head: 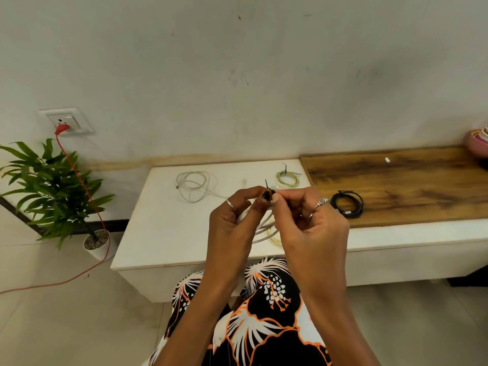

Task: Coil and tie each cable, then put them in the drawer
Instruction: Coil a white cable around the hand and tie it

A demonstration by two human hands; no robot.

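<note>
Right at the centre, a coiled white cable is held up above the near edge of the white tabletop, its loops hanging down between both hands. A thin black tie sits at the top of the coil, its free tail poking upward. The left hand pinches in at the tie with thumb and curled fingers, a dark-painted thumbnail facing the camera and a ring on one finger. The right hand meets it from the other side, fingertips pinched on the same spot, rings showing on two fingers. The two hands are pressed close together, thumbs almost touching over the tie.

Out on the tabletop behind, a loose white cable lies sprawled and untied towards the left. Farther back and to the right, a small yellowish-green cable lies neatly coiled with a black tie standing up from it. On the wooden surface to the right rests a black cable, coiled and bound.

Below the hands, a black, white and orange patterned garment covers the person's lap. Over on the left, a potted plant stands on the floor, and a red cord runs down from a wall socket past it. Pink bowls are stacked at the far right edge.
</note>
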